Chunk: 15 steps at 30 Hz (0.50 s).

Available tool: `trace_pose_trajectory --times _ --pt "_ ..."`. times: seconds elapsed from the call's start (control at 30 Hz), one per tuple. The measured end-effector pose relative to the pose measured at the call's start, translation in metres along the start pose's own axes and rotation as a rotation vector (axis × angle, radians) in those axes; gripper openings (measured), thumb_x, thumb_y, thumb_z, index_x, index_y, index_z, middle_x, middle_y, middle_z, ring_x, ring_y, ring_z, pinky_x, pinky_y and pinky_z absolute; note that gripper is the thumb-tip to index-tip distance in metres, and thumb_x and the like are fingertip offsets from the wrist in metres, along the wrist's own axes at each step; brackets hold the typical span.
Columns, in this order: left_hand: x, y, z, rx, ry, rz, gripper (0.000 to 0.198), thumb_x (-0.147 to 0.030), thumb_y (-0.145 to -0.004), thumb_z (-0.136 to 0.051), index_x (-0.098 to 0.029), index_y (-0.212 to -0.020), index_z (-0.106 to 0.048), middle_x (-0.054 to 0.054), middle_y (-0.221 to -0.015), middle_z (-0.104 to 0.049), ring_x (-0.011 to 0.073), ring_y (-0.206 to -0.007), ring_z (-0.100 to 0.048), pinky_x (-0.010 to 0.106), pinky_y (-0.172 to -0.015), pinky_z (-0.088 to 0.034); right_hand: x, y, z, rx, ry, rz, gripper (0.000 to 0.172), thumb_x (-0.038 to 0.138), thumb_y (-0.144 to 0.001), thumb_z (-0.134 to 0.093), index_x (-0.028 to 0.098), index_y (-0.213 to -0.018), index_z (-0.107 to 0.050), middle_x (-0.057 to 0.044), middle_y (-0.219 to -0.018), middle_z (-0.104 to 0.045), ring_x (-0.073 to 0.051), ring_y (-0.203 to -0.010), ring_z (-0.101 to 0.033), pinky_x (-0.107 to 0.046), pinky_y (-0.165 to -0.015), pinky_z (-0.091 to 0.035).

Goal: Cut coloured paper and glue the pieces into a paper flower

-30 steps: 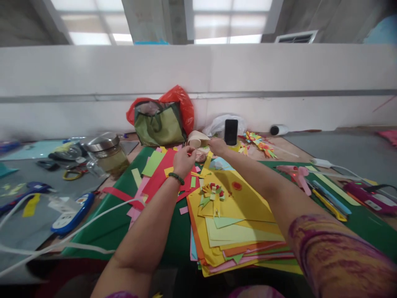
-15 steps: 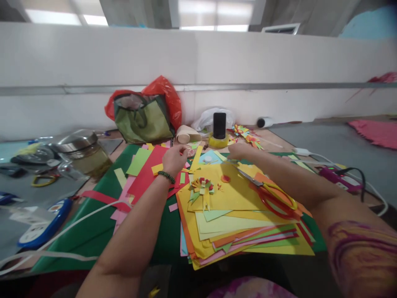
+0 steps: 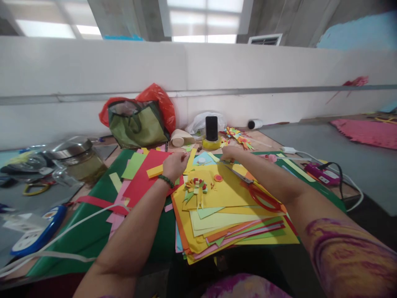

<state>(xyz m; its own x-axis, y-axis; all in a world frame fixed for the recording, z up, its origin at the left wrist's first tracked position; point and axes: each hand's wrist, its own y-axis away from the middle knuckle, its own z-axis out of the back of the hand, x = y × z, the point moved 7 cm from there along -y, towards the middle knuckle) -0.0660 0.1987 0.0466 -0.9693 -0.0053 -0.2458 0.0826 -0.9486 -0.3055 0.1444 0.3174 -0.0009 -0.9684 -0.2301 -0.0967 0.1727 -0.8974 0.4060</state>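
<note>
The yellow sheets (image 3: 238,200) at the centre are paper, matt and smooth. Right of centre, the scissors (image 3: 249,181) have shiny metal blades and handles which look like plastic. At left, the jar (image 3: 88,167) is clear glass, its lid (image 3: 70,148) polished metal. Above left of the centre, the red bag (image 3: 159,97) is glossy, wrinkled plastic; the green bag (image 3: 139,131) seems matt cloth.

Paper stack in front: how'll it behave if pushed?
The paper stack would probably fan out, given its uneven, loose-looking edges. Its thin sheets likely bend easily. The paper flower lying on top might shift along with it.
</note>
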Motion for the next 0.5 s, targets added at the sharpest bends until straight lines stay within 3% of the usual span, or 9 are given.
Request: trace_pose_trajectory --times 0.17,0.33,0.5 --pt "-0.002 -0.001 -0.007 0.018 -0.040 -0.040 0.031 -0.035 -0.091 -0.042 -0.022 -0.087 -0.070 0.007 -0.088 -0.072 0.0241 -0.085 -0.065 0.029 -0.060 -0.037 0.004 0.001 -0.001 0.021 -0.028 -0.029 0.034 0.034 -0.092 -0.059 0.014 -0.120 -0.057 -0.009 -0.119 -0.060 -0.021 -0.101 -0.062 -0.041 -0.084 -0.054" --pt "-0.004 0.000 -0.007 0.018 -0.026 -0.060 0.028 -0.033 -0.089 -0.044 -0.021 -0.084 -0.070 0.009 -0.090 -0.072 0.0246 -0.085 -0.064 0.030 -0.062 -0.040 -0.006 0.000 0.008 -0.074 -0.134 -0.045 0.033 0.034 -0.092 -0.059 0.014 -0.119 -0.058 -0.010 -0.120 -0.060 -0.022 -0.102 -0.061 -0.042 -0.086 -0.053" --pt "-0.004 -0.002 -0.006 0.013 0.141 -0.065 0.026 -0.030 -0.086 -0.048 -0.018 -0.079 -0.070 0.008 -0.082 -0.071 0.0227 -0.081 -0.064 0.029 -0.064 -0.043 -0.018 0.019 0.026 -0.155 -0.406 0.081 0.018 0.024 -0.084 -0.067 0.010 -0.094 -0.069 -0.009 -0.092 -0.070 -0.019 -0.082 -0.067 -0.029 -0.072 -0.056"
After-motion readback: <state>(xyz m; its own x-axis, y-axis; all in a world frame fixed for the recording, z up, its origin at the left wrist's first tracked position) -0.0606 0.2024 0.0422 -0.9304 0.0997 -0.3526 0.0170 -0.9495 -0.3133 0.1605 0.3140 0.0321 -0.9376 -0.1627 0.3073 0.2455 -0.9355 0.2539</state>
